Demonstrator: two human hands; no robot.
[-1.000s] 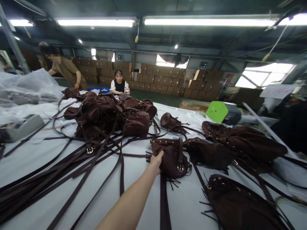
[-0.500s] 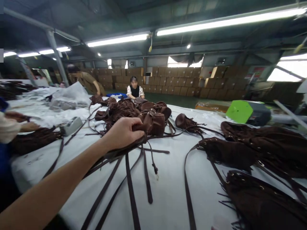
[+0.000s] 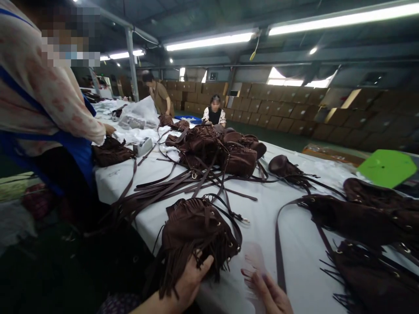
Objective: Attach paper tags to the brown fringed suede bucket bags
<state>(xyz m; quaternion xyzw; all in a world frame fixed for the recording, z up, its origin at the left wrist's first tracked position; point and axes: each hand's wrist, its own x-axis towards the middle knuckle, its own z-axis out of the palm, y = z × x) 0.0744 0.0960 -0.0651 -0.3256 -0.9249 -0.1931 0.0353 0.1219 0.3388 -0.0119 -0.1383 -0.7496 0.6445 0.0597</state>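
Head view: a dark brown fringed bag (image 3: 201, 226) lies before me at the near edge of a white-covered table (image 3: 258, 218), its fringe hanging toward me; clock directions are read from this bag, with twelve pointing away from me. At six o'clock, my left hand (image 3: 191, 279) touches its lower part, the fingers bent in among the strands; whether they grip or merely press I cannot tell, since the fringe hides the fingertips. At four o'clock, my right hand (image 3: 270, 294) is closed on a translucent comb-like piece (image 3: 254, 257), held between thumb and fingers, beside the bag and apart from it. A thin strap with a metal clasp (image 3: 244, 220) extends from the bag toward one o'clock. At twelve o'clock lies a heap of similar brown bags (image 3: 240, 161), with a bundle of loose straps (image 3: 157, 192) spreading from it toward ten. A smaller bag (image 3: 283, 168) lies alone at two o'clock; more dark bags (image 3: 347, 218) lie at three, and a green panel (image 3: 386, 168) stands between two and three. At ten o'clock, a co-worker in a blue apron (image 3: 77, 152) has a hand at another brown bag (image 3: 113, 152), just beside a grey device (image 3: 143, 147). Clear plastic wrapping (image 3: 140, 112) lies at eleven. Beyond the heap, at twelve, I see a seated person (image 3: 214, 114), with stacked cartons (image 3: 278, 102) behind.
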